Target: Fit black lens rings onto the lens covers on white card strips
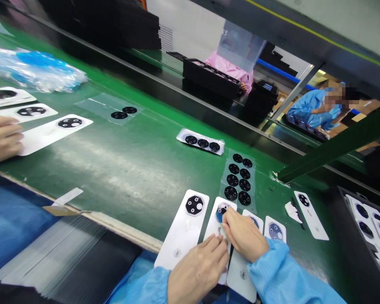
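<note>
Several white phone back covers with camera plates lie side by side along the bench's near edge. My left hand (pixel 199 270) lies over one white phone back cover (pixel 211 223), its bent fingers pressed together against the lower half. At that cover's top, my right hand (pixel 243 234) is closed, fingertips at a small blue film (pixel 219 216) beside the camera plate (pixel 223 207). Left of my hands rests another white cover (pixel 185 223) with a black camera plate (pixel 194 205). To the right, partly under my right forearm, are a cover (pixel 243 274) and another cover (pixel 275 230).
A clear sheet of black camera plates (pixel 239 181) and a small strip stack (pixel 200 141) lie beyond my hands. At right stands a black tray (pixel 345 228) of covers. Another person's hand (pixel 3 137) touches covers at left. A green post (pixel 335 135) slants behind.
</note>
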`<state>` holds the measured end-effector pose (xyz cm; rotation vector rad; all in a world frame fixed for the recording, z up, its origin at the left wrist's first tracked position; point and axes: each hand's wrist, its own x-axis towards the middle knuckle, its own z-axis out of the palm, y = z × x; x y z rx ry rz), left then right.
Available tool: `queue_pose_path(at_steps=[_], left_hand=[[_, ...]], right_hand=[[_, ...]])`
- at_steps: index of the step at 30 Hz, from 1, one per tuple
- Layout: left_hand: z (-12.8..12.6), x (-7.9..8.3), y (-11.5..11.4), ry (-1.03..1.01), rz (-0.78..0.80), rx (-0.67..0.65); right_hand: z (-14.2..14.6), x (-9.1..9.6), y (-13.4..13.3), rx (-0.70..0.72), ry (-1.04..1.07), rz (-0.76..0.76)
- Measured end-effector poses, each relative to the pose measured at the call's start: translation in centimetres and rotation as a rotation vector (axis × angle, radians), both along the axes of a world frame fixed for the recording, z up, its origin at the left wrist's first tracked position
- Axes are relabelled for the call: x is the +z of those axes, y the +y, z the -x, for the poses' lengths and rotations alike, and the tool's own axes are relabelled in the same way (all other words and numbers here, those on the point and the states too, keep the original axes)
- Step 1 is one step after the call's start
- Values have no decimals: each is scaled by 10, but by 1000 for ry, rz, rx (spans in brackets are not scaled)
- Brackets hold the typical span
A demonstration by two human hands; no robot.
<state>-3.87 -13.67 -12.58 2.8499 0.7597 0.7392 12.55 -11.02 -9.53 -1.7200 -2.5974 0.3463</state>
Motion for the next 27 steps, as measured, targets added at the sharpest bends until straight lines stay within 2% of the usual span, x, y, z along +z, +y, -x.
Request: queue_pose_path(at_steps=[2, 5, 7, 9, 11, 14, 17, 19, 23, 27], left_hand=[[0, 0, 0, -10, 0, 1], [-1, 1, 0, -2, 21, -4], [0, 1, 1, 6, 44, -13], [1, 2, 1, 19, 52, -17], [1, 4, 0, 33, 41, -11], [-2, 12, -1, 83, 40, -1], [-13, 22, -1, 152, 59, -16], [-24, 24, -3, 119, 18, -44], [-45, 13, -7, 0, -63, -108], [-53, -1, -9, 47, -34, -122]], right_hand=[[1, 6, -12, -4, 118, 45], [-7, 18, -26, -87, 448, 98], [-19, 27, -31, -217, 668, 78], [-38, 32, -33, -410, 848, 61], [-58, 32, -34, -595, 946, 55], [-82, 24, -32, -692, 840, 61], [-90, 15, -29, -653, 655, 98], [-88, 10, -24, -619, 577, 116], [-82, 4, -14, -577, 414, 141], [-84, 1, -8, -518, 304, 150]])
